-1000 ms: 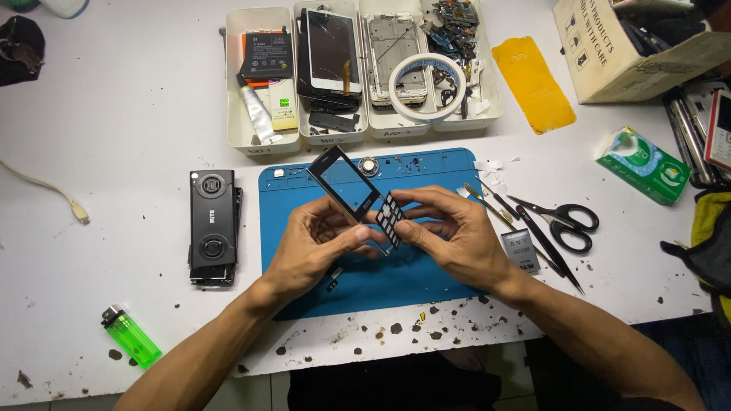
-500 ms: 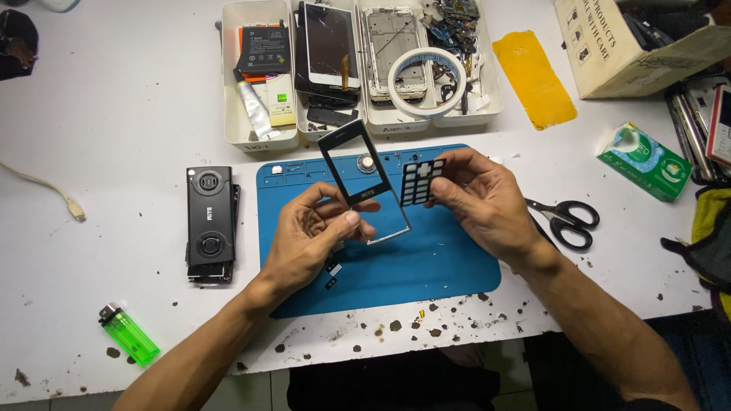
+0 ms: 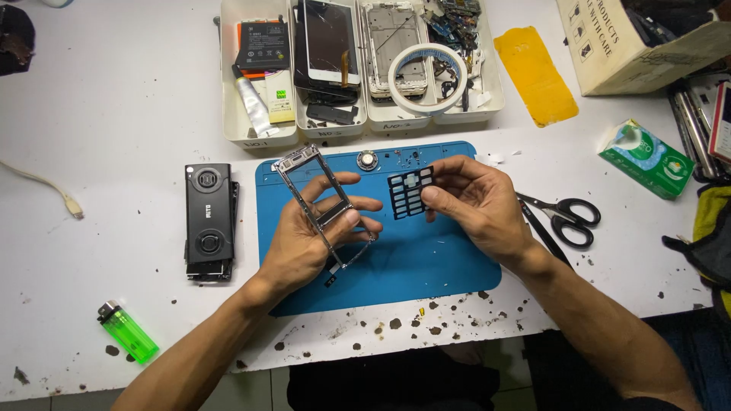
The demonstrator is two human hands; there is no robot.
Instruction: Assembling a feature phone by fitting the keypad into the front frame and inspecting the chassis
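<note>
1. Left hand point(image 3: 304, 243) is pinched around a bare phone frame point(image 3: 320, 205), holding it tilted up over the blue work mat point(image 3: 426, 266).
2. Right hand point(image 3: 480, 209) grips a dark keypad point(image 3: 410, 192) by its edge, just beside the frame but not touching it. Hands are apart.
3. Progress-wise: looks like the keypad is already off the frame, so the phone is pretty much split into pieces.
4. Around them: a small round part point(image 3: 368, 160) on the mat, scissors point(image 3: 567, 217) to the right, a black phone body point(image 3: 208, 221) and a green lighter point(image 3: 126, 331) to the left, parts trays point(image 3: 259, 137) up top.
</note>
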